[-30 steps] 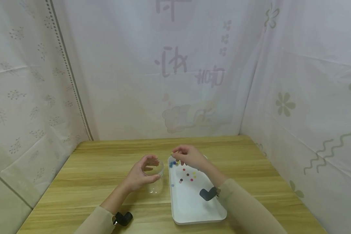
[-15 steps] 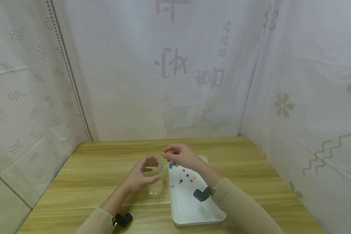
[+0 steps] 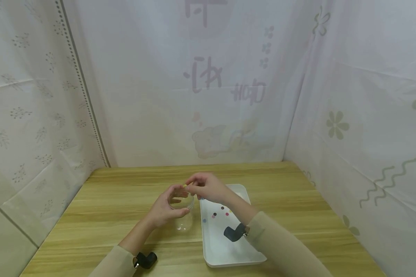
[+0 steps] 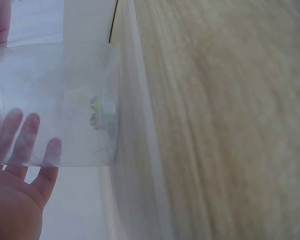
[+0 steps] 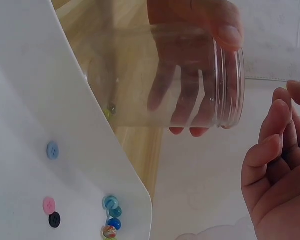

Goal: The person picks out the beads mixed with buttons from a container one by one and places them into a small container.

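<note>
My left hand point(image 3: 162, 207) holds a clear plastic jar point(image 3: 184, 220) near its rim, standing upright on the table. Two small glass marbles point(image 4: 94, 104) lie at the jar's bottom in the left wrist view. Over the jar's mouth, my right hand point(image 3: 209, 188) pinches a small yellow piece point(image 3: 185, 186) between thumb and forefinger; I cannot tell whether it is a marble or a button. In the right wrist view the fingers hide that piece. Right of the jar is a shallow white tray point(image 3: 230, 246), holding several buttons and marbles, partly covered by the right arm.
In the tray lie a light blue button point(image 5: 53, 150), a pink button point(image 5: 49, 205), a black button point(image 5: 54, 219) and a cluster of marbles point(image 5: 114, 223). The wooden table point(image 3: 124, 188) meets patterned white curtains point(image 3: 142, 115) at the back and sides.
My right hand has moved left from above the tray to the jar's mouth, carrying the small yellow piece. The left hand and the jar have stayed in place.
</note>
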`<state>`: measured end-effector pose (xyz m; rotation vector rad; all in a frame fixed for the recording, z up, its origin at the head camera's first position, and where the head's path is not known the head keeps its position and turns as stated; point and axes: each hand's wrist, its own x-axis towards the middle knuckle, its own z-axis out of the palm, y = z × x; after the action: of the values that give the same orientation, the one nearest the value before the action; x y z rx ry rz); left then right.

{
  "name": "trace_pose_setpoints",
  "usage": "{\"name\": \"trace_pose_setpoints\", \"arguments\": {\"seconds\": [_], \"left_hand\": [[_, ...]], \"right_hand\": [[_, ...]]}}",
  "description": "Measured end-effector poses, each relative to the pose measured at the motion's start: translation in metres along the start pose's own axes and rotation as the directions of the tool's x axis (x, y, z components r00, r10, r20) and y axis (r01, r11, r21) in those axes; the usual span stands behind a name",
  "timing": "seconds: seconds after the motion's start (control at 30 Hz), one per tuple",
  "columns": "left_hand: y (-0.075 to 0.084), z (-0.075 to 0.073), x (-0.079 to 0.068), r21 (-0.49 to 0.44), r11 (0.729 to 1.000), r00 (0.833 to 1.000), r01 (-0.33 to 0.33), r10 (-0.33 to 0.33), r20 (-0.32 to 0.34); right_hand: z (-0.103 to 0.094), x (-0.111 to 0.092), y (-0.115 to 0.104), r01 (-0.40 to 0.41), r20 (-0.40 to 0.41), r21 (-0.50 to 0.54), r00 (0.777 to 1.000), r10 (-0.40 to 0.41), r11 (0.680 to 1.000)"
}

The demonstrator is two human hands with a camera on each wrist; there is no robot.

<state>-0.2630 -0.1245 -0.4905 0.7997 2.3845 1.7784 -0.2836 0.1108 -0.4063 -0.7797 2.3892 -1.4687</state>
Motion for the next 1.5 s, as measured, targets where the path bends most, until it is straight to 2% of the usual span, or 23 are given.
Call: {"name": "trace_pose_setpoints", "arguments": {"seconds": [0.47, 0.93, 1.27, 1.5], "left_hand": [[-0.002, 0.000, -0.003, 0.008, 1.000, 1.000, 0.004, -0.004, 0.000], [-0.003, -0.001, -0.004, -0.004, 1.000, 1.000, 0.021, -0.021, 0.009], [-0.001, -0.001, -0.003, -0.003, 1.000, 1.000, -0.013, 0.013, 0.008], [-0.001, -0.001, -0.001, -0.014, 1.000, 1.000, -0.019, 0.019, 0.012]], "right_hand": [[0.014, 0.003, 0.004, 0.003, 0.014, -0.009, 1.000, -0.003, 1.000], [0.018, 0.004, 0.001, 0.005, 0.029, -0.012, 1.000, -0.005, 1.000], [0.010, 0.006, 0.007, -0.023, -0.013, -0.015, 1.000, 0.022, 1.000], [0.001, 0.004, 0.016, -0.052, -0.050, 0.028, 0.997, 0.054, 0.998]]}}
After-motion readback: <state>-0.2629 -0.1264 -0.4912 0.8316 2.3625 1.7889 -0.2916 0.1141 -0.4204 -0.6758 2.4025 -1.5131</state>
